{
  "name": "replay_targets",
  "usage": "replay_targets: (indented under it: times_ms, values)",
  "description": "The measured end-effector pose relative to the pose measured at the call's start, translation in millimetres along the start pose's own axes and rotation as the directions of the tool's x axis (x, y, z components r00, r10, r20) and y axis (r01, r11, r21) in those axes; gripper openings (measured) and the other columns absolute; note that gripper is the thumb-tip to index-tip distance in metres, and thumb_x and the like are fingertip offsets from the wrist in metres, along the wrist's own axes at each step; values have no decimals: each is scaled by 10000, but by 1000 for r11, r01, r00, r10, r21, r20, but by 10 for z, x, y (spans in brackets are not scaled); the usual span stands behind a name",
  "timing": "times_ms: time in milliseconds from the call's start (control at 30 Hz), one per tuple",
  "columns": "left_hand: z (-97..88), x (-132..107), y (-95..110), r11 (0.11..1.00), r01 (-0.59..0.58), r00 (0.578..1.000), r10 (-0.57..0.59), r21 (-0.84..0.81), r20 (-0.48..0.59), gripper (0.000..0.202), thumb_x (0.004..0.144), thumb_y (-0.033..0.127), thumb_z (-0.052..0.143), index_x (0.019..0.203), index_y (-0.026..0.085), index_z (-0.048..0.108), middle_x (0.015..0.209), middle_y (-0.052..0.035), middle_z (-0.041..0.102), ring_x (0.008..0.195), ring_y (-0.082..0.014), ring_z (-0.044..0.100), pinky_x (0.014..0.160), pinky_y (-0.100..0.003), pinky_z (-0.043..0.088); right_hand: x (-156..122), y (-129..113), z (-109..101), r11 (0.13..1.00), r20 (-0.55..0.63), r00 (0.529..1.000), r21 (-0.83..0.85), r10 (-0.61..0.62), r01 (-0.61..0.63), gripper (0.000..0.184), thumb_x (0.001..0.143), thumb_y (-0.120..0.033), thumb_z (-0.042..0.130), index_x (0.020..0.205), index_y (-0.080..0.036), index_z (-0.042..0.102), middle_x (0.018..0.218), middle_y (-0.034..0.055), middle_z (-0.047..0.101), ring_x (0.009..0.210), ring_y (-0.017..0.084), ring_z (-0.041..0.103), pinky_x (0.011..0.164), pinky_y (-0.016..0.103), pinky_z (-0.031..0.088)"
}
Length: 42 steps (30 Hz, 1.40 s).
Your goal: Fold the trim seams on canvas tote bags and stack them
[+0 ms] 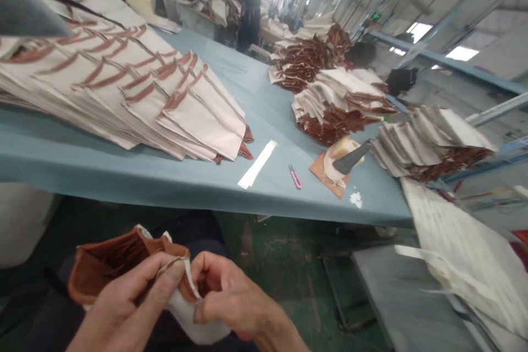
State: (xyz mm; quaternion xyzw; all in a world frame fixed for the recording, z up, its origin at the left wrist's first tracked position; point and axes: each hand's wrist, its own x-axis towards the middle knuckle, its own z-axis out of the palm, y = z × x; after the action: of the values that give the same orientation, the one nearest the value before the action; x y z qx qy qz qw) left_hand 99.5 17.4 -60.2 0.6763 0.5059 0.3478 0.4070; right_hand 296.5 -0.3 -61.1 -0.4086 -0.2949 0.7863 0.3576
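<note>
In my lap lies a folded sewn piece, brown leather-like on one face and whitish on the other. My left hand pinches its upper edge between thumb and fingers. Close beside it, my right hand is closed on the same edge, where a narrow white border shows between the two hands. The right fingertips are partly hidden by the material. On the table edge in front lie pink thread snips and a white strip, both apart from my hands.
A blue-covered table bears overlapping whitish pieces at left and brown-and-white stacks at right. A glue-smeared container with a dark cone stands near the front edge. Pale strips hang at right, over a grey surface.
</note>
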Motion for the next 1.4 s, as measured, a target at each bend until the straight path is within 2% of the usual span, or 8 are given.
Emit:
replay_targets:
  times_ms: [133, 233, 300, 367, 667, 867, 1067, 1400]
  values:
    - [142, 151, 216, 998, 59, 998, -59, -13, 39, 548, 1141, 661, 592, 764, 282, 711, 694, 25, 737, 656, -212, 706, 651, -256, 584, -123, -313, -388, 889, -226, 917, -402, -329, 220, 225, 794, -278, 798, 966, -236, 659, 907, -7, 721, 802, 169, 634, 788, 297, 522]
    - [246, 278, 295, 1000, 6, 998, -6, 3, 55, 605, 1170, 698, 522, 762, 286, 695, 681, 30, 717, 647, -206, 665, 697, -277, 542, -60, -617, -728, 364, -254, 628, -930, -736, 51, 183, 991, -321, 759, 1136, -217, 720, 1100, 88, 808, 1005, 250, 733, 960, 391, 590]
    - [324, 392, 271, 999, -49, 994, 47, 17, 98, 612, 1189, 674, 491, 761, 284, 690, 695, 30, 726, 661, -205, 676, 693, -288, 510, 89, -777, -932, 80, -128, 601, -991, -789, -107, 288, 1013, -343, 823, 1249, -201, 739, 1236, 144, 827, 1165, 310, 743, 1044, 436, 591]
    - [401, 528, 201, 994, -101, 988, 96, 36, 117, 588, 1193, 628, 501, 756, 283, 689, 705, 33, 737, 670, -200, 700, 690, -291, 498, 281, -880, -1100, -13, -86, 633, -988, -770, -151, 380, 994, -363, 900, 1302, -198, 752, 1345, 177, 818, 1258, 352, 720, 1097, 470, 570]
    - [631, 1079, 120, 981, -152, 978, 131, 124, 162, 390, 1100, 447, 571, 773, 287, 714, 798, 15, 843, 747, -219, 807, 750, -308, 541, 577, -931, -1452, -140, -45, 749, -973, -661, -182, 178, 1079, -384, 869, 1124, -225, 801, 1214, 117, 829, 1097, 316, 687, 946, 421, 466]
    - [767, 1269, 96, 975, -35, 995, 12, 219, 103, 277, 1035, 522, 573, 1041, 282, 709, 670, 36, 806, 636, -258, 821, 649, -329, 535, 564, -984, -1528, -76, -44, 735, -989, -677, -129, 221, 1176, -260, 662, 1003, -228, 797, 1139, 82, 849, 1043, 255, 695, 949, 391, 442]
    - [883, 1420, 152, 950, -129, 985, 89, 283, 151, 413, 1076, 494, 496, 1201, 220, 780, 569, 51, 709, 530, -258, 755, 592, -330, 499, 577, -993, -1582, 29, -80, 708, -996, -701, -84, 311, 1148, -196, 588, 890, -223, 760, 1082, 73, 855, 1008, 249, 696, 936, 392, 432]
    - [1070, 1616, 187, 841, -206, 958, 70, 501, 277, 526, 1136, 395, 432, 1490, 141, 727, 731, -32, 853, 677, -317, 873, 622, -348, 525, 598, -946, -1606, 150, -133, 686, -988, -715, -35, 262, 1093, -202, 600, 879, -241, 745, 1066, 73, 855, 1022, 259, 691, 964, 405, 433]
